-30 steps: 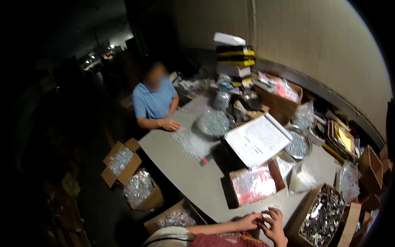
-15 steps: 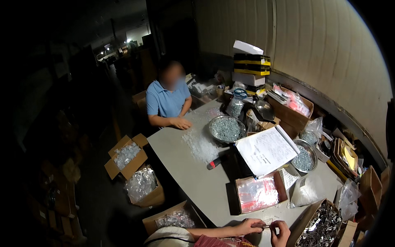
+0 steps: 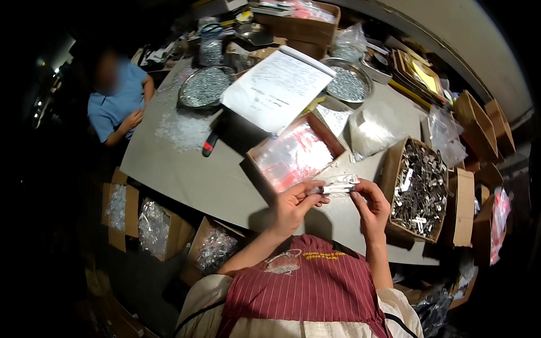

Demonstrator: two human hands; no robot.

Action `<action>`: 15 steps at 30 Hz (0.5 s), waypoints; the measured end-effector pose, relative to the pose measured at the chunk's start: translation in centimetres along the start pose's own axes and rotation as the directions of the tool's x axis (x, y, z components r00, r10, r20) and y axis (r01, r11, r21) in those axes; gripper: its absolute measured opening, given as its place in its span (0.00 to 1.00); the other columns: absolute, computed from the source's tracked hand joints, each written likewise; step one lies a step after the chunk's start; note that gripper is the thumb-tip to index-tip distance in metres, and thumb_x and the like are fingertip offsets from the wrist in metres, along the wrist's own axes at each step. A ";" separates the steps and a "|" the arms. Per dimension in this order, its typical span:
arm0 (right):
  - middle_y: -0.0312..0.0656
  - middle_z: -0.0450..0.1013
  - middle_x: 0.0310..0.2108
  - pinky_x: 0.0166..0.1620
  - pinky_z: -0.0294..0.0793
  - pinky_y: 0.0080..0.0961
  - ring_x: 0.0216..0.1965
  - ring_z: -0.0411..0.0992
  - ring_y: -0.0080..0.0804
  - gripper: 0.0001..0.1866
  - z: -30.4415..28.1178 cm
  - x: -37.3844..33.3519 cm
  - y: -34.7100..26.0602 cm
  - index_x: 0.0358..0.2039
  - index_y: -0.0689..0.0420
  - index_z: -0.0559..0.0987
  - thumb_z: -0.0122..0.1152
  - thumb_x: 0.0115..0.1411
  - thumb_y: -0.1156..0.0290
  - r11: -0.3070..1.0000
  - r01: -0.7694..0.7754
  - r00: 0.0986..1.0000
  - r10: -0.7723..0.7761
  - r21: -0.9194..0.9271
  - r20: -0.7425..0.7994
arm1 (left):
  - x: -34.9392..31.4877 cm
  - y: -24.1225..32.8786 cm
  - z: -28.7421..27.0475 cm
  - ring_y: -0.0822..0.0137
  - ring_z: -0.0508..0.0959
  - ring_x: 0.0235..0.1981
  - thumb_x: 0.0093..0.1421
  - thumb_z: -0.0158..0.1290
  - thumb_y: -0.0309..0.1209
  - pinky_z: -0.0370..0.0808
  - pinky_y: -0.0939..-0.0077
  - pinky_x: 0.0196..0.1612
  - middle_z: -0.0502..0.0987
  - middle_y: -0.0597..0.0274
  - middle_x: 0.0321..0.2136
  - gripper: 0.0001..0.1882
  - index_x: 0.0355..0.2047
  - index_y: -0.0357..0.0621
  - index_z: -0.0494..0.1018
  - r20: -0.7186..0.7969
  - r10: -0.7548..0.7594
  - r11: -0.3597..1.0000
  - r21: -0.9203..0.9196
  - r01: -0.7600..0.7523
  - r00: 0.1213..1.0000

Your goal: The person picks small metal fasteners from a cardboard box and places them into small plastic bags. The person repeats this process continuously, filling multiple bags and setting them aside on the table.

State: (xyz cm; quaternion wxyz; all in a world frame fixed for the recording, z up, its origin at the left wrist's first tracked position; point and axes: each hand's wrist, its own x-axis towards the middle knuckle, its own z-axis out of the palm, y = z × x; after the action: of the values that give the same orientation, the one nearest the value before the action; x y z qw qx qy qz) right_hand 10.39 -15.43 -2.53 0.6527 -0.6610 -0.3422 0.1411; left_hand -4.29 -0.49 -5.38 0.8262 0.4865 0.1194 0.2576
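Landmark is the open brown cardboard box of flat, clear plastic bags with red edging. Just on its near side, above the table, a small, glossy clear plastic packet with pale, silvery strip-like contents is held level between two hands. The left hand has thumb and fingers closed on its left end; the right hand pinches its right end, palm partly open. The two-ended hold appears to keep the thin film taut; a dark bit at the left fingertips cannot be identified. The box apparently sits close in for easy reach, as does the deep brown carton of dark and silvery metal clips to its right.

Beyond the box, a white, handwritten paper pad overhangs its far side and seems the main obstruction. A red-and-black handled tool lies left of it, a cloudy plastic bag of white material right, near its corner
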 end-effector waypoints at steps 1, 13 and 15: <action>0.44 0.79 0.42 0.49 0.75 0.23 0.43 0.76 0.27 0.07 -0.1 -0.3 0.1 0.40 0.67 0.80 0.63 0.60 0.82 0.999 -0.039 0.999 0.039 0.022 -0.022 | -0.1 0.3 0.2 0.68 0.83 0.43 0.67 0.49 0.19 0.77 0.79 0.44 0.81 0.54 0.43 0.16 0.54 0.30 0.72 0.005 -0.029 1.000 0.005 0.029 1.000; 0.50 0.78 0.45 0.68 0.54 0.47 0.59 0.68 0.47 0.04 0.3 0.1 -2.8 0.34 0.62 0.80 0.61 0.58 0.77 0.883 0.254 0.967 -0.227 -0.394 0.114 | -1.1 -0.2 -1.2 0.75 0.77 0.38 0.62 0.58 0.29 0.75 0.81 0.36 0.78 0.63 0.40 0.15 0.49 0.42 0.73 0.129 -0.077 0.993 0.097 0.064 0.989; 0.51 0.77 0.45 0.67 0.55 0.49 0.60 0.67 0.50 0.04 0.6 -0.2 -3.9 0.33 0.61 0.79 0.62 0.57 0.76 0.882 0.273 0.959 -0.218 -0.384 0.181 | -1.2 -1.9 -1.4 0.75 0.78 0.34 0.64 0.56 0.26 0.74 0.82 0.35 0.77 0.63 0.35 0.10 0.46 0.42 0.71 0.137 -0.174 0.985 0.027 0.172 0.975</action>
State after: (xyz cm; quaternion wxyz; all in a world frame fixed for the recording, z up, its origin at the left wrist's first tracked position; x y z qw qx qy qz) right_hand 8.85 -15.42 1.14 0.4900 -0.7220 -0.4877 0.0269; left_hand -5.40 -0.81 -7.77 0.8480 0.4975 0.1054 0.1494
